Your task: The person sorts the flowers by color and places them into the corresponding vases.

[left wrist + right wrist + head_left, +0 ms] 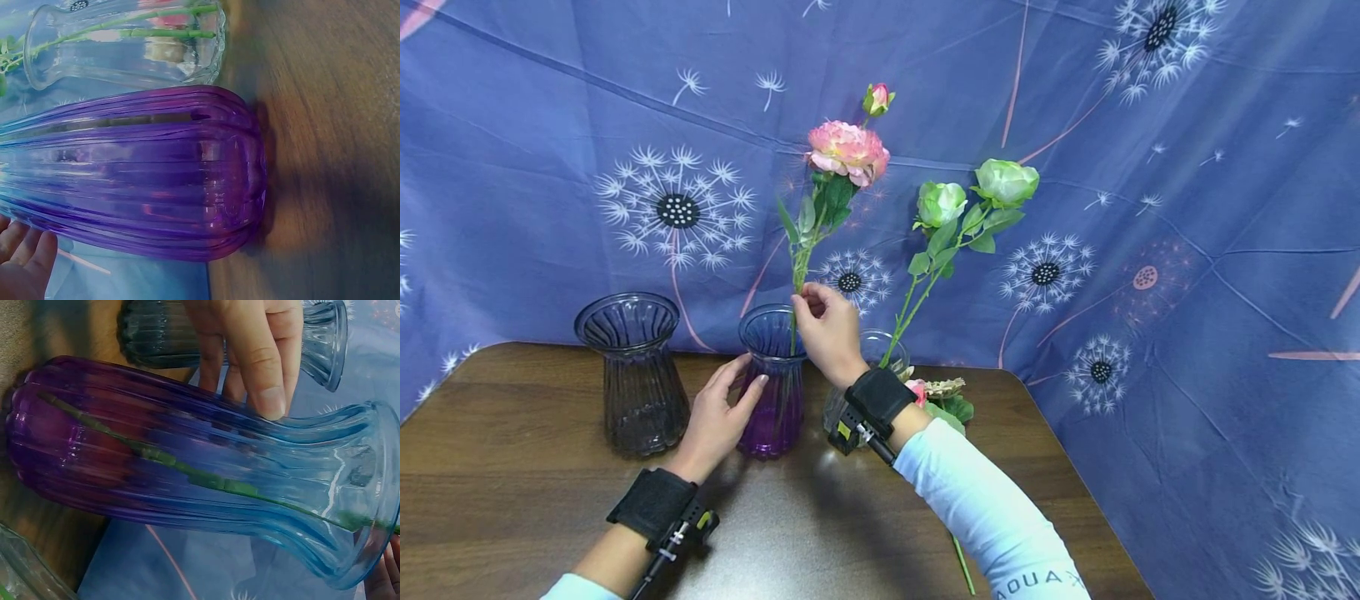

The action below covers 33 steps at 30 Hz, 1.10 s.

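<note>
A fluted glass vase (pixel 771 421), blue at the rim and purple below, stands upright on the table. My left hand (pixel 717 417) rests on its left side, thumb toward the front and fingers extended. Above the rim, my right hand (pixel 832 332) pinches the stem of an artificial pink peony (pixel 847 152), which carries a small bud (pixel 878 99) at its top. Through the glass in the right wrist view, the green stem (pixel 219 482) reaches down to near the vase bottom. My right hand is mostly outside that view.
A dark grey fluted vase (pixel 643 400) stands at left. A clear vase (pixel 125 69), partly behind my right wrist in the head view, holds green-white flowers (pixel 1007 182). Another flower with green leaves (pixel 955 408) lies on the wooden table (pixel 512 500). A blue dandelion-print cloth (pixel 550 125) hangs behind.
</note>
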Each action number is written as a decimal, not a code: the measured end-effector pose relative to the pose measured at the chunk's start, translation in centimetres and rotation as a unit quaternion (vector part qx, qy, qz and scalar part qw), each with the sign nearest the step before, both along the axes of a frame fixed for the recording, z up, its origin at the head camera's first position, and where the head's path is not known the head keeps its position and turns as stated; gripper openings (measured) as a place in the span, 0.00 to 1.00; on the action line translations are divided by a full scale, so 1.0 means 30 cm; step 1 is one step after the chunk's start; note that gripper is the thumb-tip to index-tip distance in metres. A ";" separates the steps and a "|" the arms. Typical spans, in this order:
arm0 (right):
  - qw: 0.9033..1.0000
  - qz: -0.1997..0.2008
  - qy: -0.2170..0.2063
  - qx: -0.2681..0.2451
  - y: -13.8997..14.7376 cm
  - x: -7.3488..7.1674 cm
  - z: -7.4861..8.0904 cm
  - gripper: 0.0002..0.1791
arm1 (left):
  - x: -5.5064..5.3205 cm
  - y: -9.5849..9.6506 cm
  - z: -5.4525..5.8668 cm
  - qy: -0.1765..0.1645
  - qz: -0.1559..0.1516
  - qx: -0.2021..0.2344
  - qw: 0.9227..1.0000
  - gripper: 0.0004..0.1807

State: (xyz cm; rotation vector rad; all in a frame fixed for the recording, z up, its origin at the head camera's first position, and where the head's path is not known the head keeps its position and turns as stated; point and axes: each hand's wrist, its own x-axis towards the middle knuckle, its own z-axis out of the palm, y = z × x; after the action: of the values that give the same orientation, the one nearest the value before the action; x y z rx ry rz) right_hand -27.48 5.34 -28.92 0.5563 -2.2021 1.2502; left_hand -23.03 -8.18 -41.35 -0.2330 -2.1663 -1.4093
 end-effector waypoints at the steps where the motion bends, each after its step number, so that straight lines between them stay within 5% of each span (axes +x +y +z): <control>1: 1.000 0.000 -0.002 0.000 0.001 -0.002 -0.002 0.09 | 0.000 0.000 0.001 -0.001 0.000 0.000 1.000 0.23; 15: 1.000 -0.007 -0.020 0.014 0.003 -0.011 -0.015 0.09 | -0.001 -0.002 0.013 -0.025 -0.006 -0.006 1.000 0.24; 33: 0.996 -0.010 -0.085 0.036 0.011 -0.023 0.002 0.09 | -0.009 -0.003 0.015 -0.013 -0.002 -0.010 1.000 0.24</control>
State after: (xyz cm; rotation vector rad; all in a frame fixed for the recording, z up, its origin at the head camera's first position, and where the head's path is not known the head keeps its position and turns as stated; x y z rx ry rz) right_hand -28.17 5.66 -28.86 0.4709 -2.3963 1.2527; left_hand -23.29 -8.26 -40.90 -0.2276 -2.2030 -1.3990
